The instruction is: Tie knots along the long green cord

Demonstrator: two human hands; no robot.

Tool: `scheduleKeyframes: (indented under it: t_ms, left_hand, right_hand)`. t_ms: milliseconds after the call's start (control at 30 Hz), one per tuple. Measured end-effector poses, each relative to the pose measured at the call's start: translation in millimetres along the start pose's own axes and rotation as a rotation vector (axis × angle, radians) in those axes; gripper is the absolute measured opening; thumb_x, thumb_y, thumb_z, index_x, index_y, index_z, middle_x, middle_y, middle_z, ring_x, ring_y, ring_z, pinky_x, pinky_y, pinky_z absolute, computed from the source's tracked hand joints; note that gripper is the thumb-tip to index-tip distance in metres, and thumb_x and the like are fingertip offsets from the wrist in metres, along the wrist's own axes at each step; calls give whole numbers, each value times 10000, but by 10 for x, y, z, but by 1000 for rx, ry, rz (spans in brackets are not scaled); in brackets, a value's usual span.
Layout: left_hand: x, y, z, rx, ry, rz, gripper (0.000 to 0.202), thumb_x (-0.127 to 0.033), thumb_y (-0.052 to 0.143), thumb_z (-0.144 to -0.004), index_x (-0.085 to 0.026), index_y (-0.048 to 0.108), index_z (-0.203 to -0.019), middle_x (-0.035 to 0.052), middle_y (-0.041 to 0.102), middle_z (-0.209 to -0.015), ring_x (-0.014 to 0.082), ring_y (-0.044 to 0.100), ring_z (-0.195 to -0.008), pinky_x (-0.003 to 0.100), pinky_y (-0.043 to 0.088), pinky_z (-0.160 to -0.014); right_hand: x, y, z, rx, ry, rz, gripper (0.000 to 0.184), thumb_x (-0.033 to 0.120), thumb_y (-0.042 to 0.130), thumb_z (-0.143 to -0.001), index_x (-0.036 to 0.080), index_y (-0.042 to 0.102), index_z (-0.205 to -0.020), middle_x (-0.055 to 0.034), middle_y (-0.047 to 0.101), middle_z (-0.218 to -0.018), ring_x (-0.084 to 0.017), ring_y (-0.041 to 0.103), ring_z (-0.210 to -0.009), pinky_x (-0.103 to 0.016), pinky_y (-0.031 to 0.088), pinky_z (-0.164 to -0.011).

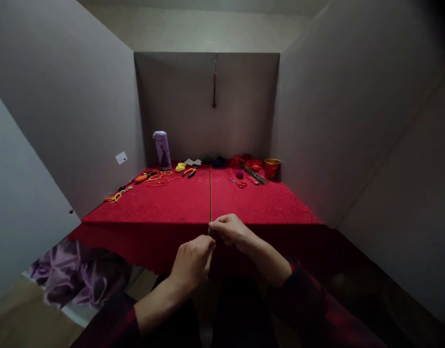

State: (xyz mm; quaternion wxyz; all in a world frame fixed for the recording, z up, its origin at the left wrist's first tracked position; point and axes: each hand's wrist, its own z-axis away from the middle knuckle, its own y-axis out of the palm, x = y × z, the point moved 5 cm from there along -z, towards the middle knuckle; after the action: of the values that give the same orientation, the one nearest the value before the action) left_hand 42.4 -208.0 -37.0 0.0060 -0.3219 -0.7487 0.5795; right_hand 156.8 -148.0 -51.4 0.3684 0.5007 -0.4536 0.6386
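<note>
A thin green cord (211, 195) runs straight from the far part of the red-covered table (164, 203) to my hands at the front edge. My right hand (231, 229) is closed in a pinch on the cord's near end, thumb and forefinger together. Just below and to the left, my left hand (194, 258) is closed too, its fingertips close to the right hand's. What the left fingers hold is too small and dark to make out.
At the back left stands a purple bottle (162, 151), with pliers (189, 172) and yellow yarn (181, 166) beside it. Red-handled scissors (240, 183), a purple yarn ball (239, 174) and a red cup (272, 169) lie right. Grey panels (208, 121) enclose the table.
</note>
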Motion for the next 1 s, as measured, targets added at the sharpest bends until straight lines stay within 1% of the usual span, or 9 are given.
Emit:
scheduleKeyframes:
  t_ms: [100,233,267,333,433,500,600,833,1000]
  left_hand:
    - [-44,40,21,48,55,48,220,-235,430,-861,-188,629,-780,48,657,-750,173,605,-686,268,394,-632]
    - [88,-148,-160,-233,-85,307,208,-289,442,-849,-176,612,-813,55,645,-807,164,591,-734,264,416,-669]
    - [139,-151,-223,-258,-146,400,190,-288,453,-833,-171,602,-838,55,643,-804,159,590,-709,259,421,-644]
    - [217,-46,-355,-148,-268,617,209,-316,470,-796,-157,573,-884,34,620,-706,135,553,-538,244,401,-517]
    - [220,164,-488,152,-334,812,292,-423,450,-764,-146,538,-797,-23,511,-497,97,402,-337,220,281,-376]
    - [209,190,-538,212,-300,806,336,-475,453,-739,-156,512,-652,-40,440,-435,84,364,-341,209,243,-378]
    - [222,134,-575,170,-252,760,346,-455,509,-694,-154,484,-525,-43,407,-448,70,347,-412,204,234,-424]
    - [327,135,-595,125,-220,661,152,-271,553,-630,-130,596,-593,-18,509,-525,113,430,-525,225,304,-518]
    - [370,147,-598,68,-221,605,69,-199,542,-618,-150,589,-608,-6,549,-566,130,468,-576,227,322,-545]
  right_hand:
    - [-22,-20,48,45,-5,-58,168,307,554,-720,142,587,-709,74,327,-486,-43,257,-410,-162,179,-376]
    - [-44,-64,86,36,-4,-81,139,285,558,-701,146,561,-693,82,320,-497,-37,248,-412,-156,184,-382]
    - [-43,-67,85,31,-10,-71,141,288,556,-705,148,553,-690,85,312,-493,-37,246,-408,-156,186,-381]
    - [-41,-63,71,25,-23,-40,156,302,545,-719,151,540,-679,87,311,-481,-38,246,-396,-160,191,-375]
    - [-54,-61,26,12,-38,13,175,299,527,-733,147,539,-647,75,362,-465,-40,264,-376,-169,200,-361]
    - [-73,-79,-4,0,-45,45,172,281,519,-734,144,544,-631,70,378,-451,-40,268,-364,-173,197,-356]
    - [-99,-130,-26,-23,-61,104,160,262,512,-727,151,524,-612,82,337,-423,-40,265,-356,-176,185,-362]
    - [-72,-189,-19,-32,-124,259,135,189,498,-675,154,464,-549,78,323,-456,-48,280,-417,-192,167,-408]
    - [-34,-195,-12,-34,-162,360,122,184,494,-673,149,488,-557,62,361,-474,-65,312,-465,-201,190,-436]
